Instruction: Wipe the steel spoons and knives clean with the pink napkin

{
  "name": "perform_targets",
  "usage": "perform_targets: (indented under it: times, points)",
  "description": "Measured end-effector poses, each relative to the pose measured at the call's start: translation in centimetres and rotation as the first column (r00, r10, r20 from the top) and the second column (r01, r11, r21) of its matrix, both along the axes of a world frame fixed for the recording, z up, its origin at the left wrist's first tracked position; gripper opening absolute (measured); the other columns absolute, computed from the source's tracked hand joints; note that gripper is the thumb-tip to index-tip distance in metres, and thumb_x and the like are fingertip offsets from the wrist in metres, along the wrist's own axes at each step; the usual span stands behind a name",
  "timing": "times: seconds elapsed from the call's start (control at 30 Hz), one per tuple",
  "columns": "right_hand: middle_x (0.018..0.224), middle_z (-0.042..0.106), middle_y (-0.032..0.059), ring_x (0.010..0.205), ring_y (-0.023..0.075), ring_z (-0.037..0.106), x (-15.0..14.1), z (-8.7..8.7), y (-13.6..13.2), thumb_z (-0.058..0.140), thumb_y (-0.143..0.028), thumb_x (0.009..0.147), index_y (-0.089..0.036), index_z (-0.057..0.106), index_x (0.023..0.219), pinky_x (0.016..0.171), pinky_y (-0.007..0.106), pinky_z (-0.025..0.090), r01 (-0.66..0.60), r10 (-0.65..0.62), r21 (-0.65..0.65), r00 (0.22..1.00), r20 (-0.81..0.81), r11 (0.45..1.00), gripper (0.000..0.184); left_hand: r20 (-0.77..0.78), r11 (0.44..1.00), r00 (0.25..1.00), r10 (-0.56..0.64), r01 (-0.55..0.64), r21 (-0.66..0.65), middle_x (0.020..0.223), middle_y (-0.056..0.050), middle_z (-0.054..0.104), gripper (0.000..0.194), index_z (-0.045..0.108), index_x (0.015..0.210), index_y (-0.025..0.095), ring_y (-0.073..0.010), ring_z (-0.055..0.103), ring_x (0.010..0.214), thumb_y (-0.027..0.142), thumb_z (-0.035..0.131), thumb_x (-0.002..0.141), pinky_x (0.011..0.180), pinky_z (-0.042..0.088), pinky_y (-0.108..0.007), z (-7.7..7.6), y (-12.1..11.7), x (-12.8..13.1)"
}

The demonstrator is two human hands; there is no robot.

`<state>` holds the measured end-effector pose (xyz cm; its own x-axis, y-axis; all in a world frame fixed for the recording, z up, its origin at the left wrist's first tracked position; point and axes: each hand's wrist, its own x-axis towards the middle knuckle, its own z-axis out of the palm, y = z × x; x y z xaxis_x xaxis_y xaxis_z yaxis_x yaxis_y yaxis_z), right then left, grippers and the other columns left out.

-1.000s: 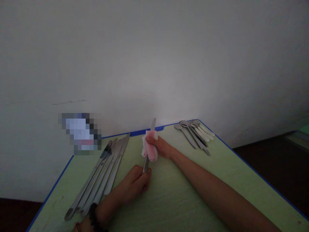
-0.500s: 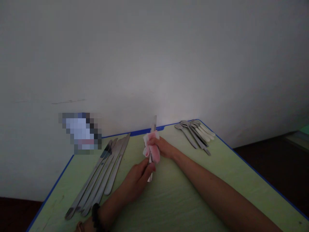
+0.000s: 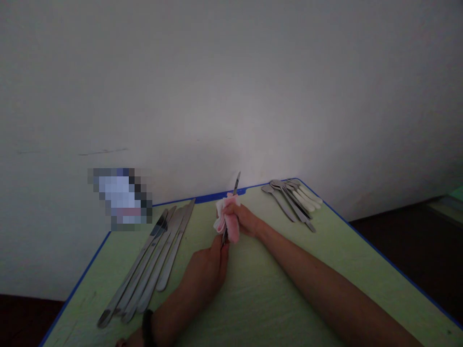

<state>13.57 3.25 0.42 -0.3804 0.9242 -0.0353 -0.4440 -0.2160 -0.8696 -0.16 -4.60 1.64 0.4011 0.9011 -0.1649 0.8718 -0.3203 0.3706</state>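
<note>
In the head view, the left hand (image 3: 207, 270) has its fingers closed on the lower end of a metal knife (image 3: 237, 182), tilted tip-up over the green table (image 3: 249, 303), while the fingers of the right hand (image 3: 243, 220) press a pink-and-white cloth (image 3: 233, 230) around its middle. Several knives (image 3: 159, 255) lie side by side left of the hands; spoons (image 3: 289, 195) lie bunched to the right, near the far corner.
</note>
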Motion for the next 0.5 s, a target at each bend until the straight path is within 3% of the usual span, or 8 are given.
perform_targets:
  times: [0.1, 0.33, 0.5]
  points:
    - [0.052, 0.057, -0.0011, 0.048, 0.0133, 0.054, 0.1, 0.0, -0.1, 0.052, -0.024, 0.057, -0.018, 0.052, 0.062, 0.049, 0.025, 0.043, -0.017, 0.017, -0.005, 1.0, -0.002, 1.0, 0.008, -0.097, 0.999, 0.995, -0.001, 0.005, 0.038, 0.087, -0.012, 0.072, 0.032, 0.042, 0.122, 0.014, -0.0252, 0.07, 0.073, 0.026, 0.025, 0.098, 0.064, 0.046, -0.032, 0.3, -0.2, 0.0]
    - [0.052, 0.057, -0.0001, 0.048, 0.0135, 0.052, 0.1, 0.1, -0.2, 0.051, -0.025, 0.057, -0.018, 0.052, 0.064, 0.05, 0.026, 0.043, -0.011, 0.011, -0.037, 1.0, 0.006, 0.999, 0.01, -0.101, 1.0, 0.995, 0.009, -0.006, 0.026, 0.085, -0.011, 0.072, 0.031, 0.046, 0.115, 0.013, -0.0246, 0.07, 0.074, 0.027, 0.023, 0.099, 0.065, 0.047, -0.032, 1.0, -0.3, 0.0]
    - [0.054, 0.053, -0.002, 0.05, 0.0137, 0.052, 0.1, 0.0, 0.2, 0.054, -0.028, 0.059, -0.019, 0.049, 0.068, 0.05, 0.026, 0.042, 0.161, -0.166, -0.106, 0.985, -0.038, 0.981, 0.014, -0.185, 1.0, 0.983, -0.01, 0.011, 0.009, 0.081, -0.012, 0.072, 0.03, 0.05, 0.106, 0.015, -0.0263, 0.07, 0.072, 0.026, 0.023, 0.099, 0.062, 0.047, -0.033, 1.2, -0.1, 0.3]
